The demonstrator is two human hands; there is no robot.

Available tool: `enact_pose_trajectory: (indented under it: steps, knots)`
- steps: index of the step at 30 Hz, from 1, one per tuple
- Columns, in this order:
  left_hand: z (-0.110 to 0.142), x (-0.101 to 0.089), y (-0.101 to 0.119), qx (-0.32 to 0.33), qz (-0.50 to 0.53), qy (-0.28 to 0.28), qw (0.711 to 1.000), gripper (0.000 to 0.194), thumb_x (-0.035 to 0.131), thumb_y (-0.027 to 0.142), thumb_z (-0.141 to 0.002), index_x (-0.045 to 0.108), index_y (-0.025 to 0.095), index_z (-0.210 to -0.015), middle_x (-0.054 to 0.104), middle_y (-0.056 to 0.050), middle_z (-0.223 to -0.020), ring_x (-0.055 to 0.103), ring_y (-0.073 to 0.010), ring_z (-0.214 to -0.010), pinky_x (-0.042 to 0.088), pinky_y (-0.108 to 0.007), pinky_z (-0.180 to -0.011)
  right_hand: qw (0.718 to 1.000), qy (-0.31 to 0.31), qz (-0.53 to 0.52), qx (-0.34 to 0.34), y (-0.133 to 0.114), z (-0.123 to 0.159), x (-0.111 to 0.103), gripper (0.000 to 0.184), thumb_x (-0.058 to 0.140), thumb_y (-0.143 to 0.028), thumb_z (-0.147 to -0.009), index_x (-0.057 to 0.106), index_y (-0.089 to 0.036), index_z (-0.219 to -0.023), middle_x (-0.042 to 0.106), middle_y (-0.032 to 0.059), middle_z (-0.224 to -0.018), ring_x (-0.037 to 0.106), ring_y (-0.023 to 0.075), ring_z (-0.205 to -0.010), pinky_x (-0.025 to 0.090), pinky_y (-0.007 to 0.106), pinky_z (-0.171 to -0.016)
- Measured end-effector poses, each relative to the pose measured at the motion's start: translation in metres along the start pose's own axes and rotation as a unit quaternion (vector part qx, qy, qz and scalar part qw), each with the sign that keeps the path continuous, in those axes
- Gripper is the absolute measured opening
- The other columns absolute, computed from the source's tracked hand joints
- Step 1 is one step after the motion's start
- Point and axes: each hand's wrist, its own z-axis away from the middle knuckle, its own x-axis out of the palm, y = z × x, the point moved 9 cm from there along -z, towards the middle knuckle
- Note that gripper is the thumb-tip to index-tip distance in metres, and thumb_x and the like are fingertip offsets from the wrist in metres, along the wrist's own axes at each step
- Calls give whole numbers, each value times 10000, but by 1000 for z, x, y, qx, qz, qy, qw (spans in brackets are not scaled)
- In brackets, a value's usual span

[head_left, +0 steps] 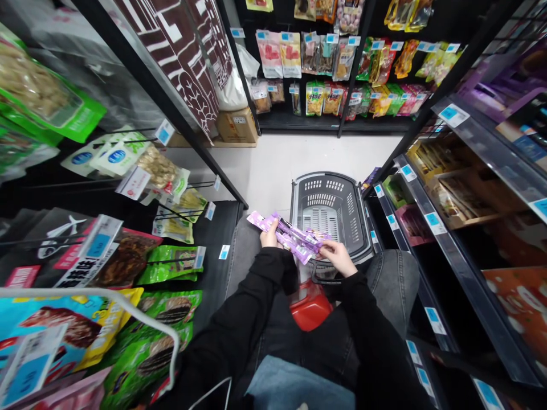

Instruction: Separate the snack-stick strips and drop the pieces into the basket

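Observation:
Both of my hands hold a bunch of long purple snack packets over the near edge of a grey shopping basket on the floor. My left hand grips the packets from the left, fingers closed round them. My right hand pinches their right end. The basket's inside shows bare grey mesh. Black sleeves cover both arms.
Store shelves line both sides of a narrow aisle: green and white snack bags hang on the left, boxed goods sit on the right. A red object lies by my knees. A cardboard box stands at the aisle's far end.

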Motion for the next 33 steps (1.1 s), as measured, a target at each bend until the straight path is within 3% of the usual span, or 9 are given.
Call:
enact_pose_trajectory:
  steps: [3, 8, 12, 16, 19, 24, 26, 29, 33]
  knots:
    - [3, -1, -3, -6, 7, 12, 1000, 80, 611, 102, -678, 561, 99, -740, 604, -32, -643, 611, -148, -644, 520, -335, -725, 999, 30, -19, -18, -8, 1, -4, 355, 658, -300, -617, 601, -155, -936, 641, 31, -761, 632, 161, -665, 548, 333, -647]
    - [8, 0, -15, -54, 15, 5, 998, 42, 590, 119, -724, 556, 112, -746, 592, -29, -621, 613, -146, -636, 522, -343, -732, 996, 90, -3, 7, -2, -6, -9, 345, 703, -341, -558, 627, -129, -820, 638, 28, -635, 621, 174, -586, 536, 325, -619]
    - [11, 14, -19, -95, 42, -77, 992, 173, 465, 238, -843, 526, 105, -751, 616, -72, -694, 627, -156, -669, 514, -358, -723, 983, 180, -27, 17, -2, -7, -55, 388, 666, -414, -570, 615, -128, -826, 635, 22, -650, 608, 170, -562, 512, 303, -562]
    - [7, 11, -20, -115, 47, -67, 990, 283, 380, 341, -877, 517, 120, -765, 583, -39, -632, 585, -111, -578, 499, -293, -660, 921, 345, 162, 80, 0, 13, -127, 338, 533, -407, -674, 623, -130, -845, 639, 46, -661, 612, 189, -602, 480, 307, -604]
    - [8, 10, -25, -132, 34, -59, 989, 304, 396, 388, -864, 518, 139, -739, 495, 19, -531, 463, -61, -432, 453, -225, -545, 856, 335, 361, 160, 5, 16, -141, 291, 487, -351, -727, 654, -140, -838, 663, 104, -748, 621, 233, -781, 447, 324, -723]
    - [19, 23, -28, -149, 44, -102, 983, 338, 412, 416, -849, 482, 145, -660, 439, 37, -497, 409, -55, -394, 387, -197, -455, 835, 288, 427, 191, 15, 4, -120, 375, 481, -360, -766, 620, -83, -979, 627, 191, -974, 580, 241, -952, 412, 325, -817]
    - [23, 26, -29, -152, 49, -111, 981, 344, 406, 417, -850, 473, 146, -650, 441, 35, -495, 423, -59, -406, 401, -198, -467, 882, 253, 373, 134, 11, -4, -99, 336, 477, -329, -768, 615, -102, -974, 638, 146, -952, 591, 204, -907, 424, 304, -804]
    - [27, 28, -31, -158, 60, -114, 979, 360, 361, 409, -869, 460, 148, -641, 448, 32, -495, 446, -61, -427, 444, -209, -517, 965, 119, 235, 10, -2, -12, -49, 321, 529, -330, -729, 606, -142, -978, 645, 64, -886, 597, 152, -778, 460, 268, -725]
    - [26, 29, -34, -152, 63, -127, 978, 353, 337, 379, -882, 451, 151, -638, 465, 33, -501, 470, -63, -448, 503, -283, -655, 976, 13, 207, -70, -15, -4, -2, 370, 628, -322, -661, 614, -159, -993, 646, 38, -852, 573, 123, -690, 471, 254, -680]
